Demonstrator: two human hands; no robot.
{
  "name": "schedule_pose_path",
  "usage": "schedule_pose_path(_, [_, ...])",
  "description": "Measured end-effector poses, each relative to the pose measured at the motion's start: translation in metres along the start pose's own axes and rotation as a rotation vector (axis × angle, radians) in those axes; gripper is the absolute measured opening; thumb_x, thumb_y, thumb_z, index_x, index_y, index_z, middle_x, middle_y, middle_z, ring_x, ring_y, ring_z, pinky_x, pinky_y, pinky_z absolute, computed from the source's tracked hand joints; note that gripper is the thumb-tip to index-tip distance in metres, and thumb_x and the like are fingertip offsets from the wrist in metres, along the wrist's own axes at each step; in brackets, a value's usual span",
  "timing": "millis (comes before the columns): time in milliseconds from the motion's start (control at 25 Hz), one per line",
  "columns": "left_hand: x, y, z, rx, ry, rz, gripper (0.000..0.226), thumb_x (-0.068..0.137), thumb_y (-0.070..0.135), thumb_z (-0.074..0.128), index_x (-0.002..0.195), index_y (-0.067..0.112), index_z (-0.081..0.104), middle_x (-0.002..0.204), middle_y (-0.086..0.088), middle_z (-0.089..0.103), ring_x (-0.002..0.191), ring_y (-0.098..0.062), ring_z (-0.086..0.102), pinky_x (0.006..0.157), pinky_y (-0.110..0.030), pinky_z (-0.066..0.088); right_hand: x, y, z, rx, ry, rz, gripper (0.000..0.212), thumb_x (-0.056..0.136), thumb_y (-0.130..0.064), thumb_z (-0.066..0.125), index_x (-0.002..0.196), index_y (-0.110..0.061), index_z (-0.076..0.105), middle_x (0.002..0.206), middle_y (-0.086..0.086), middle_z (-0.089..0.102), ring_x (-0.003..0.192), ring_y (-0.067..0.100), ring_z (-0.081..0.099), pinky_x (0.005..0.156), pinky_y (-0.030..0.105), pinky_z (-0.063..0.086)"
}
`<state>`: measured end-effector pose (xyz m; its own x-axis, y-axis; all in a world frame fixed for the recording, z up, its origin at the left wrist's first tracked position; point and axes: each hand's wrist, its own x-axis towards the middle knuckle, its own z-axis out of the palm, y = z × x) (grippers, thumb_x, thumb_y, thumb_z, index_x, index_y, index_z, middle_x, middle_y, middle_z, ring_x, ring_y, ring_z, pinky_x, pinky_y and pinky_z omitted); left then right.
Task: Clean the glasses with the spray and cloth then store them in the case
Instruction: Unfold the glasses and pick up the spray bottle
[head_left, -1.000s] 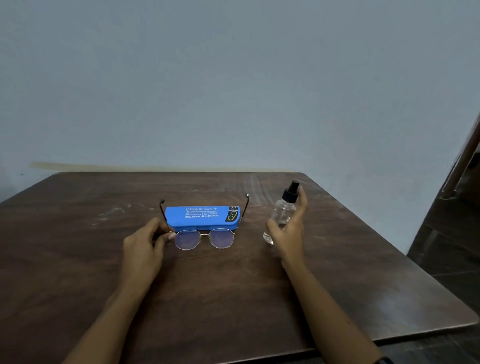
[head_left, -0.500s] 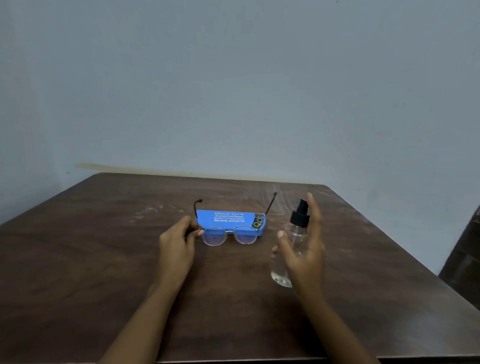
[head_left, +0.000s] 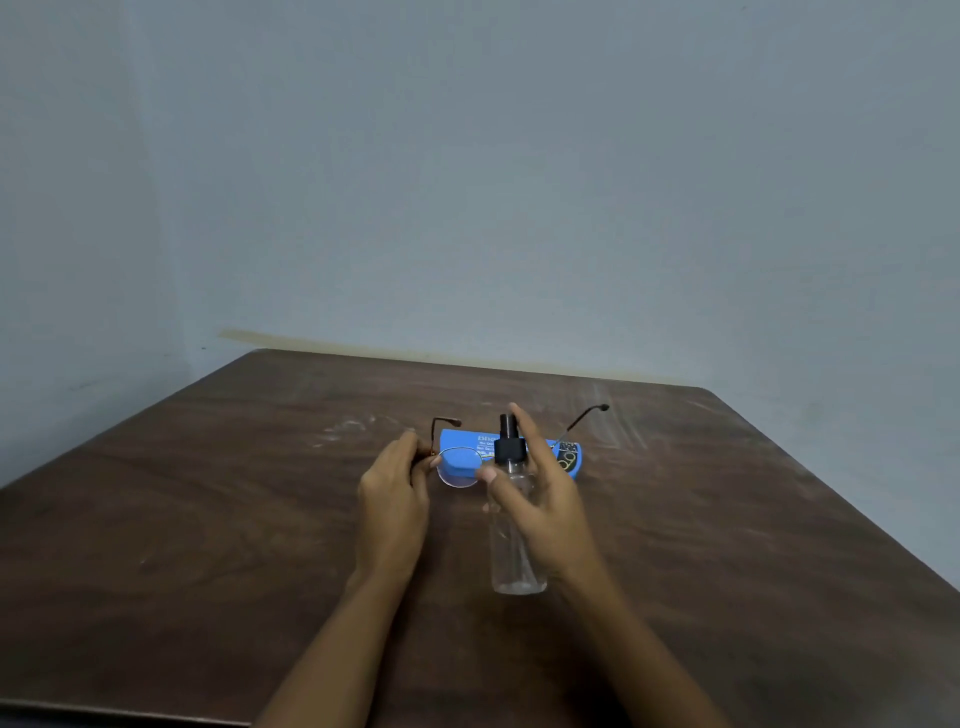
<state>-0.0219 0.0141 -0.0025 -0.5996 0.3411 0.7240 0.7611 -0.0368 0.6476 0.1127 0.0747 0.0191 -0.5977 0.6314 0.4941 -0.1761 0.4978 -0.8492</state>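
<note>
The thin-framed glasses (head_left: 459, 467) are lifted a little off the dark wooden table (head_left: 208, 519), arms unfolded and pointing away from me. My left hand (head_left: 395, 499) pinches them at their left hinge. My right hand (head_left: 545, 499) grips a clear spray bottle (head_left: 511, 551) with a black pump top, index finger raised over the nozzle, held directly in front of the glasses so the right lens is hidden. The closed blue case (head_left: 569, 457) lies on the table just behind the glasses. No cloth is in view.
A plain grey-blue wall (head_left: 467, 182) rises right behind the table's far edge. The table's near edge runs along the bottom left, and its right edge slants down toward the lower right.
My right hand has carried the spray bottle left and up, from beside the glasses to in front of their right lens. The left hand keeps its hold on the glasses.
</note>
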Motion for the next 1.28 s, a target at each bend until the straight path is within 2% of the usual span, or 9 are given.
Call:
schedule_pose_path(120, [0.003, -0.002, 0.001, 0.009, -0.003, 0.017, 0.021, 0.078, -0.007, 0.059, 0.066, 0.008, 0.05, 0.064, 0.005, 0.051, 0.063, -0.005, 0.043, 0.057, -0.005, 0.033, 0.005, 0.004, 0.0, 0.18, 0.003, 0.109, 0.059, 0.087, -0.006, 0.056, 0.132, -0.04, 0.041, 0.091, 0.001, 0.067, 0.066, 0.013, 0.065, 0.059, 0.034, 0.058])
schedule_pose_path(240, [0.006, -0.005, 0.004, 0.011, -0.012, 0.024, 0.021, 0.078, -0.007, 0.059, 0.066, 0.008, 0.051, 0.063, 0.007, 0.05, 0.063, -0.002, 0.044, 0.056, -0.005, 0.033, 0.002, 0.005, -0.004, 0.208, 0.005, 0.118, 0.063, 0.088, -0.003, 0.049, 0.127, -0.052, 0.04, 0.069, 0.001, 0.061, 0.058, 0.016, 0.057, 0.048, 0.028, 0.053])
schedule_pose_path(320, [0.007, -0.007, 0.005, 0.009, -0.008, 0.013, 0.021, 0.078, -0.007, 0.059, 0.066, 0.009, 0.052, 0.063, 0.007, 0.051, 0.062, 0.0, 0.047, 0.056, -0.005, 0.034, -0.002, 0.003, -0.006, 0.134, 0.029, 0.066, 0.058, 0.087, -0.01, 0.057, 0.123, -0.053, 0.043, 0.069, -0.005, 0.063, 0.058, 0.013, 0.058, 0.048, 0.024, 0.053])
schedule_pose_path(440, [0.006, -0.007, 0.005, 0.034, -0.008, -0.005, 0.018, 0.078, -0.007, 0.06, 0.068, 0.007, 0.054, 0.066, 0.004, 0.056, 0.058, -0.004, 0.047, 0.057, -0.005, 0.035, -0.004, 0.0, -0.006, -0.052, 0.043, 0.025, 0.061, 0.075, -0.018, 0.073, 0.121, -0.046, 0.046, 0.091, -0.012, 0.068, 0.066, 0.004, 0.063, 0.06, 0.024, 0.056])
schedule_pose_path(560, [0.006, -0.004, 0.004, 0.033, -0.015, 0.006, 0.019, 0.078, -0.006, 0.06, 0.067, 0.008, 0.053, 0.065, 0.006, 0.054, 0.061, 0.003, 0.048, 0.057, -0.004, 0.034, -0.005, -0.001, -0.006, -0.198, 0.086, -0.034, 0.059, 0.076, -0.006, 0.068, 0.121, -0.038, 0.049, 0.078, -0.011, 0.064, 0.058, 0.0, 0.059, 0.061, 0.011, 0.048])
schedule_pose_path(720, [0.005, -0.004, 0.004, 0.028, -0.005, 0.022, 0.022, 0.078, -0.007, 0.06, 0.067, 0.01, 0.052, 0.064, 0.006, 0.052, 0.058, 0.005, 0.048, 0.058, -0.002, 0.034, -0.005, -0.004, -0.007, -0.295, 0.075, -0.107, 0.057, 0.075, -0.001, 0.062, 0.107, -0.045, 0.045, 0.07, -0.008, 0.063, 0.057, 0.004, 0.057, 0.051, 0.004, 0.039])
schedule_pose_path(800, [0.005, -0.004, 0.004, 0.03, -0.008, 0.021, 0.022, 0.078, -0.007, 0.06, 0.067, 0.011, 0.052, 0.064, 0.006, 0.052, 0.063, 0.006, 0.05, 0.058, -0.002, 0.034, -0.004, -0.006, -0.006, -0.318, 0.046, -0.107, 0.059, 0.074, 0.0, 0.06, 0.103, -0.048, 0.042, 0.068, -0.001, 0.062, 0.056, 0.008, 0.054, 0.05, 0.006, 0.038])
schedule_pose_path(1000, [0.005, -0.004, 0.005, 0.043, -0.003, 0.03, 0.02, 0.077, -0.009, 0.059, 0.066, 0.007, 0.051, 0.064, 0.004, 0.053, 0.064, -0.004, 0.044, 0.058, -0.003, 0.034, 0.0, -0.002, -0.001, -0.372, 0.022, -0.114, 0.055, 0.073, -0.003, 0.059, 0.099, -0.049, 0.042, 0.063, -0.011, 0.056, 0.059, 0.004, 0.054, 0.051, 0.008, 0.037])
schedule_pose_path(1280, [0.006, -0.003, 0.004, 0.051, 0.006, 0.012, 0.017, 0.078, -0.007, 0.059, 0.068, 0.006, 0.055, 0.065, 0.009, 0.053, 0.059, 0.001, 0.049, 0.058, -0.001, 0.034, -0.002, -0.004, 0.001, -0.445, 0.091, -0.108, 0.054, 0.076, -0.006, 0.057, 0.114, -0.042, 0.04, 0.072, -0.016, 0.056, 0.061, 0.006, 0.056, 0.053, 0.01, 0.04])
